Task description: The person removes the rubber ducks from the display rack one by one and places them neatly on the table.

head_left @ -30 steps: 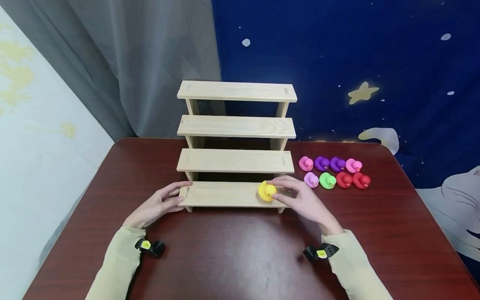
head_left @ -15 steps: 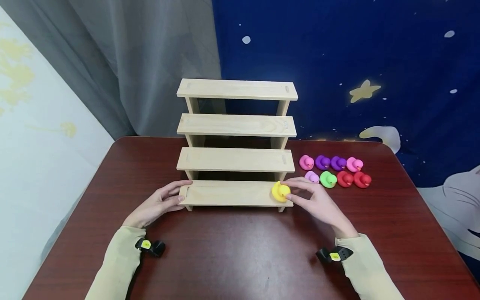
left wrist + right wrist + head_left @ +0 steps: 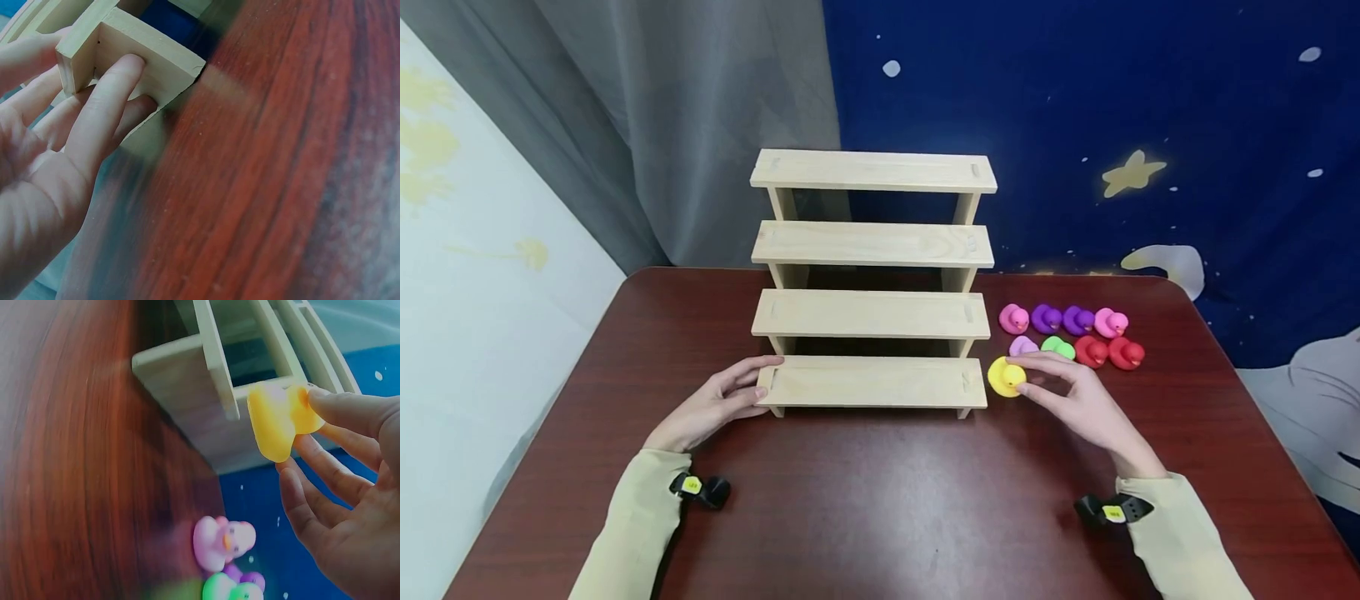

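A yellow rubber duck [image 3: 1007, 377] is pinched between the thumb and fingers of my right hand [image 3: 1081, 402], just off the right end of the lowest step. In the right wrist view the duck [image 3: 272, 422] hangs in the air beside the wooden stand [image 3: 181, 381]. My left hand [image 3: 718, 402] grips the left end of the four-tier wooden stand [image 3: 872, 382]. The left wrist view has its fingers [image 3: 103, 109] around the step's end and against the side board [image 3: 147, 62].
Behind the right hand, pink, purple, lilac, green and red ducks [image 3: 1126, 353] sit in two rows on the dark red table [image 3: 880, 500]. Part of the green duck [image 3: 1057, 346] is hidden by the hand. Curtains [image 3: 1075, 125] hang behind the table.
My right hand has carried the yellow duck rightward, from over the lowest step to beyond its right end. My left hand has kept its hold on the stand. The view has tilted slightly.
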The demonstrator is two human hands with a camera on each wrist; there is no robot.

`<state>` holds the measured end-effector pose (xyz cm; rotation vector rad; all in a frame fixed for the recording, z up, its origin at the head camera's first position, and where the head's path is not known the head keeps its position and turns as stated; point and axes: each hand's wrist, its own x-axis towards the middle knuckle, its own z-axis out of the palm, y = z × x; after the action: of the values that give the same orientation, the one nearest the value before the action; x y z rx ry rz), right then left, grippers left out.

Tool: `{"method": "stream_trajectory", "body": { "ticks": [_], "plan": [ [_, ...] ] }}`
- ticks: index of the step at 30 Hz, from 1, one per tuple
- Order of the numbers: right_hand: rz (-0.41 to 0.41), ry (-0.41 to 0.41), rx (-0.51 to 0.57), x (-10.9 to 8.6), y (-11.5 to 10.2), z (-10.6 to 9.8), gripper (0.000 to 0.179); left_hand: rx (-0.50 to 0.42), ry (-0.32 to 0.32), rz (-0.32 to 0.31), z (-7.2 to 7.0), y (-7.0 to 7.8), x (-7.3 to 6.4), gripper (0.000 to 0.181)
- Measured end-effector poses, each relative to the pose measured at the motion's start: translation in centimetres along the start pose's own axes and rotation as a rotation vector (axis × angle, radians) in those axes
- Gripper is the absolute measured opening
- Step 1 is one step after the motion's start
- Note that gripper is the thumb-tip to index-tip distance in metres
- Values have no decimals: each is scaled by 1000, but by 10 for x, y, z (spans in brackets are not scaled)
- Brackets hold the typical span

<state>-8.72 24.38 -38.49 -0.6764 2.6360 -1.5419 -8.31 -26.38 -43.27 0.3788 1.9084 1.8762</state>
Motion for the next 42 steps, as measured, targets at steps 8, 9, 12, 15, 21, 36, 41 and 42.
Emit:
{"method": "stream_trajectory", "body": {
  "ticks": [8,9,12,15,21,36,41,42],
  "plan": [
    [28,-6,-13,-4,17,-8,39,12,46,-26,2,3,-4,52],
    [33,-10,-11,-5,19,-9,39,8,47,-28,3,3,-5,52],
    [50,-13,-20,-8,26,-9,39,3,46,-26,3,3,-5,52],
    [72,-11,-45,-11,33,-9,38,-4,44,-20,3,3,-5,52],
    [92,5,-47,-15,45,-7,35,-10,43,-17,3,2,-6,51],
    [152,-36,-148,-18,48,-10,36,-8,62,-22,7,0,-7,50],
    [149,-41,-163,-22,46,-10,41,-2,63,-20,9,-2,-8,50],
    [141,-36,-160,-23,45,-11,42,2,59,-12,10,-2,-8,50]
  ]
}}
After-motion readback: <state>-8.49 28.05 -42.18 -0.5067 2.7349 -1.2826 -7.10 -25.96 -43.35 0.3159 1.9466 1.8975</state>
